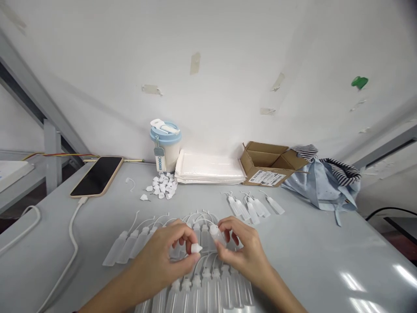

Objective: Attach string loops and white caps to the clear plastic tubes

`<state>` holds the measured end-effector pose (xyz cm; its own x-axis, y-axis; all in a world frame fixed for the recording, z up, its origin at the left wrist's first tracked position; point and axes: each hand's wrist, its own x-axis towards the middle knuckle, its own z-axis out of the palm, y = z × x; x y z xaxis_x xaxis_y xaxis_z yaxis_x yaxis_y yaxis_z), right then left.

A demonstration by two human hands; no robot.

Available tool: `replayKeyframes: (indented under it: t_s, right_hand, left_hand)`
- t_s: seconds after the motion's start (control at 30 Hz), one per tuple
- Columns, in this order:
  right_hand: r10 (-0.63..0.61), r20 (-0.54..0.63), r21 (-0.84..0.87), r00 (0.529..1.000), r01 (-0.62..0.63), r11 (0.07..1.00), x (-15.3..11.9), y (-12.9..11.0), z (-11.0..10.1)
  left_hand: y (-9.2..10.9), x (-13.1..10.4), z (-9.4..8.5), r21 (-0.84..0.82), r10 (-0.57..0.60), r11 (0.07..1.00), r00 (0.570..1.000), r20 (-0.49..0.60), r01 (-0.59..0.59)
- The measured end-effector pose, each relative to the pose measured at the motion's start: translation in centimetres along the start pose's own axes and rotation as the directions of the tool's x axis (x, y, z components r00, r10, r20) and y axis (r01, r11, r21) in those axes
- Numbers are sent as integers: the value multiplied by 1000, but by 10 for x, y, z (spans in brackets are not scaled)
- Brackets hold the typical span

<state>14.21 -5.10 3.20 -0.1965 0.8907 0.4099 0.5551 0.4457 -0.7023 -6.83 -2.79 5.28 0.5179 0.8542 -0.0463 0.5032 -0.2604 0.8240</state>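
Between the thumb and fingers of my left hand (169, 252) is a small white cap (196, 248), its pointed end turned to the right. My right hand (243, 248) grips a translucent squeeze bottle (215, 231) by its sides, its neck tilted up and to the left. Cap and bottle are apart. Under and in front of my hands lie rows of similar bottles (195, 295), many with thin white strap-like pieces at their necks. Another row of bottles (119, 248) reaches out to the left, partly hidden by my left hand.
Farther back lies a pile of white caps (164, 184), some with thin needles. Several loose bottles (252, 208) lie at right. Along the wall stand a lidded cup (171, 154), white packets (211, 167), an open cardboard box (269, 167) and a cloth bag (321, 182). A phone (97, 176) with cable lies left.
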Motion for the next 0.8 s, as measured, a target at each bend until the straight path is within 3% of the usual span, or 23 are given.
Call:
replayKeyframes:
  t_s: [0.13, 0.23, 0.47, 0.6, 0.8]
  right_hand:
    - [1, 16, 20, 1000, -1, 1000, -2, -1, 6]
    - [3, 35, 31, 999, -4, 1000, -3, -5, 9]
    - [-10, 47, 65, 999, 7, 998, -6, -10, 17]
    - [-30, 33, 69, 999, 27, 997, -8, -11, 17]
    - [-65, 71, 14, 995, 64, 998, -8, -13, 14]
  left_hand:
    - [0, 4, -6, -425, -112, 895, 991, 72, 132]
    - [-2, 7, -5, -597, -151, 778, 981, 122, 194]
    - [-3, 8, 12, -650, -146, 742, 986, 84, 165]
    - [-6, 8, 16, -606, -103, 787, 993, 57, 116]
    - [-6, 8, 8, -447, -83, 891, 997, 3, 76]
